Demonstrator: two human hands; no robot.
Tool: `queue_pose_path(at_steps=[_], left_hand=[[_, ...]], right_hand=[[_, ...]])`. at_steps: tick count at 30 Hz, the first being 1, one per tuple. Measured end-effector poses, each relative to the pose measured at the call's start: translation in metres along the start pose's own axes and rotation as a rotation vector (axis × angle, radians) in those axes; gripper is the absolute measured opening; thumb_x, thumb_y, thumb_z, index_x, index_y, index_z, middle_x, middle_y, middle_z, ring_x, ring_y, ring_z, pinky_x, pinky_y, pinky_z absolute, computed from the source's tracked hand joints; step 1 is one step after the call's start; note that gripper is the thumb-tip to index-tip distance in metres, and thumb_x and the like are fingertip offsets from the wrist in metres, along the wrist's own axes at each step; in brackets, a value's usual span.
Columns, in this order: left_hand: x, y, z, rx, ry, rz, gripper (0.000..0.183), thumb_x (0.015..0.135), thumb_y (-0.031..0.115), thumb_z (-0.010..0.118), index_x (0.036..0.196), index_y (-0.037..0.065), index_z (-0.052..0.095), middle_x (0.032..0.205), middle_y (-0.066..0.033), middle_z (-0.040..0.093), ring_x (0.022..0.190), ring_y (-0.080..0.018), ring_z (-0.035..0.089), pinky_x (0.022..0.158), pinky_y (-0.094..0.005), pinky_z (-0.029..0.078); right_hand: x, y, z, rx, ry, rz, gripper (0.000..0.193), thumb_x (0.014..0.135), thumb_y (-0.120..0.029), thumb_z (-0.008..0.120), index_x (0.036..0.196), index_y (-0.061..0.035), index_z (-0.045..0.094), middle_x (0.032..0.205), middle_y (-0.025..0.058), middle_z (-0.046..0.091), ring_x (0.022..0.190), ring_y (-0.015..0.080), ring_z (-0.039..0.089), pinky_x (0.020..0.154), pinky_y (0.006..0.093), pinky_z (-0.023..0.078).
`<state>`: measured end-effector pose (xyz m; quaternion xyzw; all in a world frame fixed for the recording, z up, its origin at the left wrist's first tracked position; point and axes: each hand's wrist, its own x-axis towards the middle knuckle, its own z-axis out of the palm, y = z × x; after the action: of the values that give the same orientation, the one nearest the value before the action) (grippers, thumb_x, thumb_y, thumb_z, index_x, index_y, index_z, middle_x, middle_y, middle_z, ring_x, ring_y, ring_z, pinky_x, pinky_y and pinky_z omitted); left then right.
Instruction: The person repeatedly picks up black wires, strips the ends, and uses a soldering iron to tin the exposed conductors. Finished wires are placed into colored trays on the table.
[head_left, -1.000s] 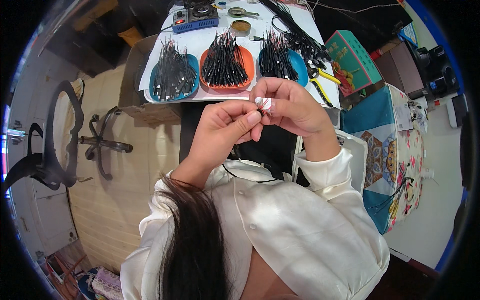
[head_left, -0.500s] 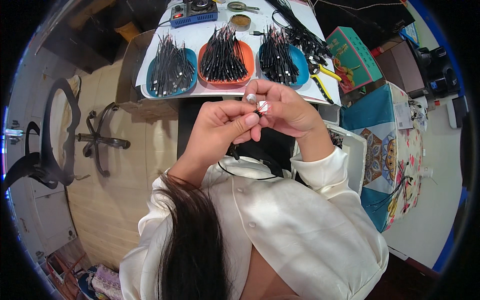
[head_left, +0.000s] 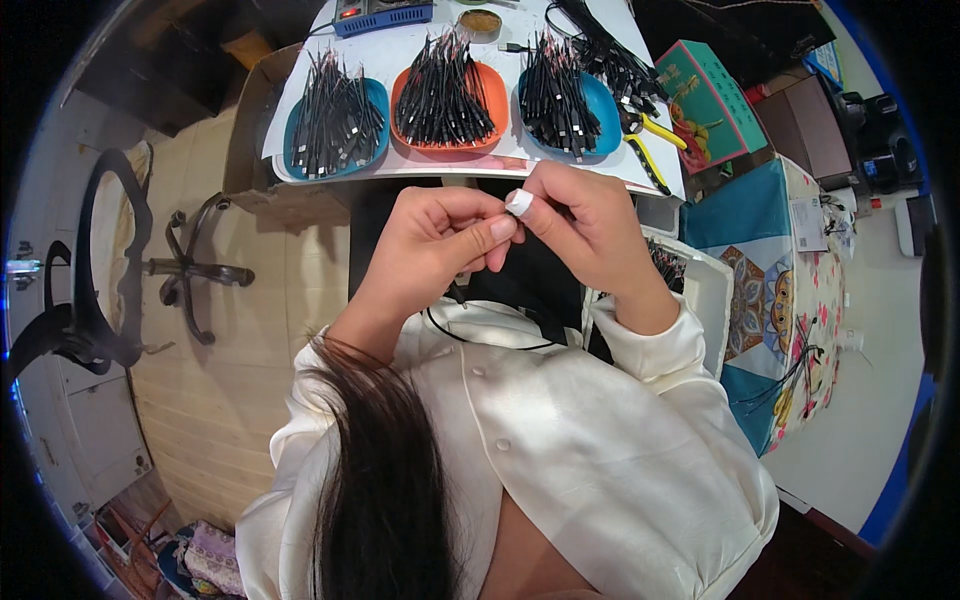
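In front of my chest, my left hand (head_left: pixel 425 245) pinches a thin black cable (head_left: pixel 487 346) between thumb and fingers. Part of the cable hangs below the hand and curves across the white shirt. My right hand (head_left: pixel 592 225) meets it from the right, its thumb and fingers closed at the same cable end. A white wrap (head_left: pixel 519 203) covers the right thumb tip. The fingers hide the cable's end, so its wires cannot be made out.
On the white table stand a blue tray (head_left: pixel 382 97), an orange tray (head_left: pixel 497 98) and a second blue tray (head_left: pixel 606 112), each heaped with black cables. Yellow-handled pliers (head_left: pixel 648 165) lie at the right. A white bin (head_left: pixel 712 290) stands beside my right arm.
My right fingers have curled in closer against the left fingertips. The red wires seen between the hands before are now hidden. The view has shifted slightly, with the table higher in it.
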<state>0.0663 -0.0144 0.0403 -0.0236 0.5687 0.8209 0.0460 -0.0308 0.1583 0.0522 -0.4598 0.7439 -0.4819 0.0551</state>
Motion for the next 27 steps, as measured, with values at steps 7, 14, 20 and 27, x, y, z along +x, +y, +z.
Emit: queue_pose_path(at_steps=[7, 14, 20, 27], left_hand=[[-0.015, 0.006, -0.008, -0.088, -0.034, -0.098, 0.014, 0.089, 0.009, 0.064, 0.086, -0.005, 0.068, 0.063, -0.0016, 0.059, 0.053, -0.0022, 0.047, 0.045, -0.0168, 0.029], [-0.011, 0.005, -0.010, -0.105, -0.154, -0.169, 0.016, 0.088, 0.010, 0.065, 0.086, -0.005, 0.068, 0.061, -0.0027, 0.058, 0.048, -0.0031, 0.040, 0.044, -0.0194, 0.026], [-0.015, 0.008, -0.005, -0.069, -0.159, -0.166, 0.017, 0.089, 0.011, 0.065, 0.087, -0.005, 0.068, 0.062, -0.0020, 0.058, 0.051, -0.0031, 0.044, 0.045, -0.0185, 0.029], [-0.023, -0.001, 0.008, 0.507, 0.021, 0.254, 0.011, 0.086, 0.005, 0.065, 0.087, -0.006, 0.066, 0.066, -0.0082, 0.060, 0.055, -0.0146, 0.054, 0.051, -0.0253, 0.043]], right_hand=[[0.000, 0.008, -0.037, 0.152, 0.127, 0.198, 0.016, 0.088, -0.015, 0.065, 0.100, -0.0054, 0.063, 0.089, 0.0025, 0.060, 0.074, 0.0108, 0.055, 0.064, 0.0236, 0.044], [-0.007, -0.004, -0.022, -0.119, -0.091, -0.374, 0.031, 0.068, -0.002, 0.075, 0.097, -0.0050, 0.067, 0.092, 0.0092, 0.063, 0.082, 0.0262, 0.061, 0.070, 0.0341, 0.049], [-0.009, -0.013, -0.018, -0.126, -0.067, -0.383, 0.026, 0.066, 0.000, 0.075, 0.090, -0.0039, 0.064, 0.085, 0.0096, 0.061, 0.077, 0.0261, 0.060, 0.066, 0.0345, 0.048], [-0.024, -0.010, -0.004, -0.084, 0.031, -0.242, 0.017, 0.072, 0.002, 0.068, 0.087, -0.0019, 0.061, 0.081, 0.0098, 0.059, 0.072, 0.0246, 0.057, 0.064, 0.0317, 0.046]])
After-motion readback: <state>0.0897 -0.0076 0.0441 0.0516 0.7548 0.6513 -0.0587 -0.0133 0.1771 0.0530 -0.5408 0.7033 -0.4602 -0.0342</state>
